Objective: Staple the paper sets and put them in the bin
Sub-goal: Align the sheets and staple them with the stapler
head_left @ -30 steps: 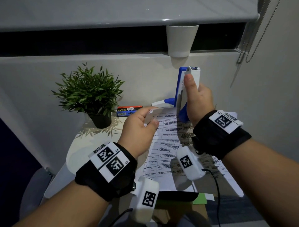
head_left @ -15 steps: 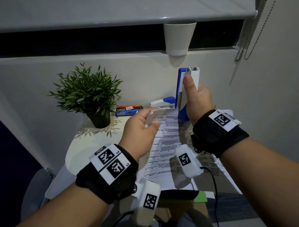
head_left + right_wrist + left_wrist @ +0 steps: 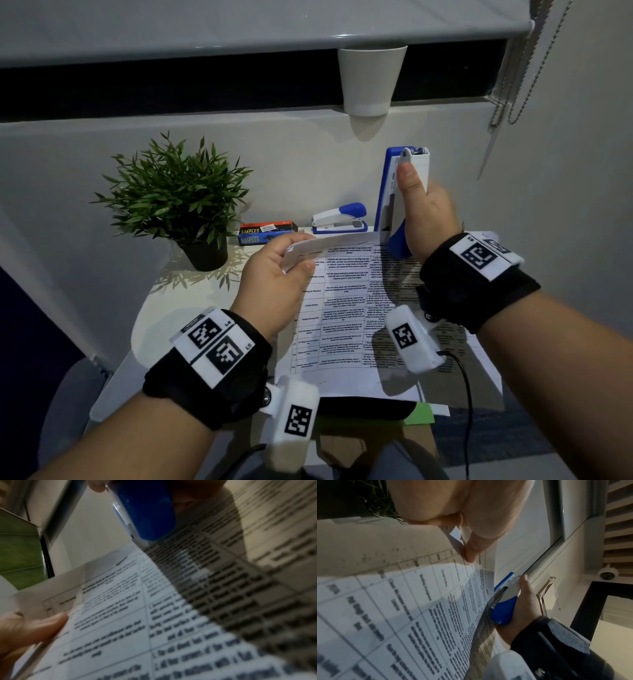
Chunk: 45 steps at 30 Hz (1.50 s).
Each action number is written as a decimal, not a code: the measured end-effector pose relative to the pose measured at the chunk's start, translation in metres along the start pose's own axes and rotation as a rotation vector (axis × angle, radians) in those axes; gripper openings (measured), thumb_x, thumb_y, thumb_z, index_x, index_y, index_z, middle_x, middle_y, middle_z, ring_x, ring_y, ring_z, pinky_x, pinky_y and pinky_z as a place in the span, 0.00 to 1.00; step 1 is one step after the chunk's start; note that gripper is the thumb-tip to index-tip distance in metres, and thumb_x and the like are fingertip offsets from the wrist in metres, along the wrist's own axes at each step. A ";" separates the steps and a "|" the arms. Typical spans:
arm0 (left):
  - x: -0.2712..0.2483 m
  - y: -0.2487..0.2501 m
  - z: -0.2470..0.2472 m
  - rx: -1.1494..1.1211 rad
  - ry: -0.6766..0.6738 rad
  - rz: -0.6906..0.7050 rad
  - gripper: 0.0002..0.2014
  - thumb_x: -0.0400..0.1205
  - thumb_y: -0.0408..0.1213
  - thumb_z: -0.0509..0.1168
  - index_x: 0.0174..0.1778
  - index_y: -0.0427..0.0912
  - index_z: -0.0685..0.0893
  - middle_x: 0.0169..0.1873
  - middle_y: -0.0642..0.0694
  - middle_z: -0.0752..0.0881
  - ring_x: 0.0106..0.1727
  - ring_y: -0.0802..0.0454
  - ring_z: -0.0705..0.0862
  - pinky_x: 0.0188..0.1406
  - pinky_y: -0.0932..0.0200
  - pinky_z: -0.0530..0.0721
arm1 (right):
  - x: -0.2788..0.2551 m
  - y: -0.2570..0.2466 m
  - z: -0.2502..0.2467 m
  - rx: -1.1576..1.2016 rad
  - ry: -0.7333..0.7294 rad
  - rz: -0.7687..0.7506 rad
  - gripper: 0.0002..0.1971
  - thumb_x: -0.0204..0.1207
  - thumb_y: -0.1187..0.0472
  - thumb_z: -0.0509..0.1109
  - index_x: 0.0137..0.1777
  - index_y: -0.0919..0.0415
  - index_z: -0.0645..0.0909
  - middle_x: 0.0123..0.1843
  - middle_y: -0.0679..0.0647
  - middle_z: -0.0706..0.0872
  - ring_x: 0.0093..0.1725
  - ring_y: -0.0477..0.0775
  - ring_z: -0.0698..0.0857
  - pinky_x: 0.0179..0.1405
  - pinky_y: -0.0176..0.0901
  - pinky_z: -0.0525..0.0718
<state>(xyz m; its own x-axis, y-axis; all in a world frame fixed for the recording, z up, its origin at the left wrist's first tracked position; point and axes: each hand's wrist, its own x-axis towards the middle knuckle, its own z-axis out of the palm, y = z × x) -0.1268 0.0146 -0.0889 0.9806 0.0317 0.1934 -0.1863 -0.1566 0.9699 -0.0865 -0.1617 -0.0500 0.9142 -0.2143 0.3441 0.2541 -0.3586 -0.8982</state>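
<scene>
A set of printed paper sheets point(image 3: 346, 308) lies on the small white table point(image 3: 150, 318). My left hand point(image 3: 274, 274) pinches the sheets' far left corner and lifts it, thumb on top point(image 3: 471, 550). My right hand point(image 3: 428, 219) grips a blue and white stapler point(image 3: 399, 192) that stands upright on its blue end, over the far edge of the paper. The same stapler point(image 3: 505, 601) shows in the left wrist view and its blue end point(image 3: 147, 513) in the right wrist view. The bin is hidden from every view.
A second blue and white stapler point(image 3: 339, 219) and a staples box point(image 3: 267, 233) lie at the back of the table. A potted plant point(image 3: 178, 198) stands at the back left. A white cup point(image 3: 370, 78) hangs on the ledge above. A green sheet point(image 3: 423, 416) pokes out under the papers.
My left hand has lifted and curled the paper's far left corner a little higher. The right hand keeps the stapler upright in the same place.
</scene>
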 end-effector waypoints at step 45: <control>0.030 0.007 -0.008 1.000 -0.079 0.711 0.07 0.70 0.36 0.68 0.39 0.51 0.88 0.35 0.54 0.89 0.38 0.50 0.86 0.32 0.63 0.77 | 0.000 0.025 -0.012 -0.076 0.102 -0.182 0.24 0.69 0.31 0.53 0.48 0.50 0.73 0.37 0.36 0.76 0.37 0.30 0.76 0.33 0.18 0.67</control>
<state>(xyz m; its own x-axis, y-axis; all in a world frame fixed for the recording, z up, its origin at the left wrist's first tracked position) -0.0987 0.0225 -0.0749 0.6878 -0.4240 0.5892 -0.5859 -0.8035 0.1057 -0.0837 -0.1812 -0.0689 0.8176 -0.2294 0.5282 0.3838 -0.4667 -0.7968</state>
